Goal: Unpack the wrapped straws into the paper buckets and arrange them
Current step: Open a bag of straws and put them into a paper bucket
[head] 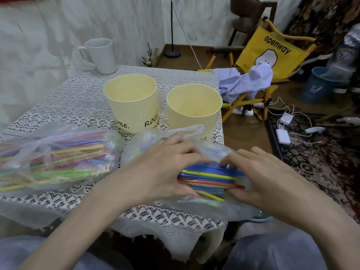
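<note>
A lace cloth covers the small tabletop (58, 106), and we're right at its near edge, where the action is: a clear plastic bag of coloured straws (210, 178) lies on its side at the front right corner, partly overhanging the edge. The left hand (165, 168) clamps over the bag's left half, fingers curled onto the plastic, while the right hand (259, 172) takes a narrow grip on the film at the right end, fingertips pinching just above the straws. Looks like the opening move, working the wrap apart. The smart play is to hold the bundle steady with the left and tear or peel only the film, keeping the straws level so none slide off the corner. Just behind stand the two pale yellow paper buckets (134, 106), both upright and with no straws showing inside, the right bucket (194, 108) nearest the bag. A second bag of straws (56, 160) waits on the left, and a white mug (101, 55) sits at the far edge.
</note>
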